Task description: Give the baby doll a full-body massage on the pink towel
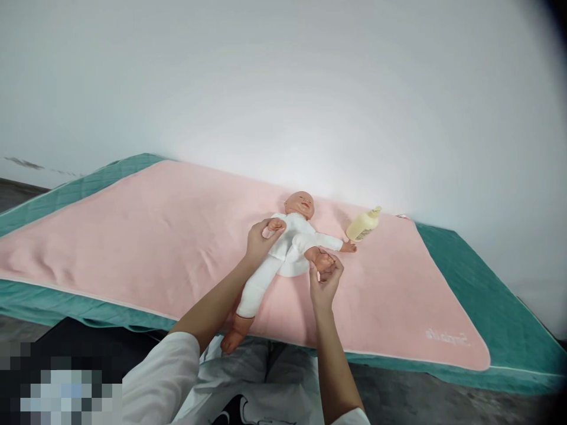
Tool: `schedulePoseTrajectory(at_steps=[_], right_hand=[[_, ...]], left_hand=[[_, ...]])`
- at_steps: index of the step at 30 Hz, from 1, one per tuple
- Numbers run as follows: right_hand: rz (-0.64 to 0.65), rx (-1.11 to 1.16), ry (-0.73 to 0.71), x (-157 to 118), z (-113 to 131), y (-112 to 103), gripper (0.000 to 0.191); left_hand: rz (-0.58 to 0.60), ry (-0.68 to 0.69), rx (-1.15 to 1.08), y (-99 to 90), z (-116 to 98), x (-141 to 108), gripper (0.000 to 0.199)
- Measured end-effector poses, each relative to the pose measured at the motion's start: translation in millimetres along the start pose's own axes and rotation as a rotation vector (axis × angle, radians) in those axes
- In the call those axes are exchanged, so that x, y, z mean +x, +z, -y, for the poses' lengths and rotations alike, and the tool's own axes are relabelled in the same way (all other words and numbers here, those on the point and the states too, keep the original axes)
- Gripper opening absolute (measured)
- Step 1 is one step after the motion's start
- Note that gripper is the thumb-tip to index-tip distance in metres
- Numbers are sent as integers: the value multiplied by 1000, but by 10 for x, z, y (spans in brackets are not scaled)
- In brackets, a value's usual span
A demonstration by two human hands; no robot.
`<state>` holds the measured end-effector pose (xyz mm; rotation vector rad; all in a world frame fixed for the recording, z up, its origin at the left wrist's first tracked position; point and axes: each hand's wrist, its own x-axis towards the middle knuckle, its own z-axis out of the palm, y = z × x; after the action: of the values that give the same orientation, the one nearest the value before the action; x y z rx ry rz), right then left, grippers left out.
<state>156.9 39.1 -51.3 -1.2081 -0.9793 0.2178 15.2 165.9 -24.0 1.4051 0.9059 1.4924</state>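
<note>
A baby doll [295,231] in white clothing lies on its back on a pink mat [146,236], its head toward the wall. My left hand [260,241] is closed around the doll's hand [277,224] on the left side, held over its chest. With its fingers, my right hand [325,280] grips the doll's foot [321,260] on the right side, and that leg is bent up toward the body. The other leg stretches toward me, its foot [237,333] reaching past the mat's near edge. The doll's other arm lies out to the right.
A pale yellow pump bottle [363,225] is on the mat near the doll's outstretched hand. Green quilted bedding [469,277] shows beyond the mat. A white wall [283,88] runs along the back. Something black [88,348] is at the lower left.
</note>
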Motion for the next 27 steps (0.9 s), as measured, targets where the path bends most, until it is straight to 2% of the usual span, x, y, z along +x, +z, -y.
schedulePoseTrajectory(at_steps=[4,8,16,18,24,27], right_hand=[[32,-23,-6,-16,-19,34,48],[50,-39,-10,-11,-26,20,49],[17,-49,3,29,-42,-33,50],[13,-55,-7,31,-45,-39,50],[23,-58,-3,45,-20,-29,51],[7,-53,-5,47,11,-56,51]], left_hand=[[77,104,102,11,66,17,38],[168,199,175,4,116,46,35],[447,195,267,-156,216,61,34],[486,191,284,-187,213,67,32],[478,55,136,-198,146,89,32],[366,-23,17,-205,111,67,32]])
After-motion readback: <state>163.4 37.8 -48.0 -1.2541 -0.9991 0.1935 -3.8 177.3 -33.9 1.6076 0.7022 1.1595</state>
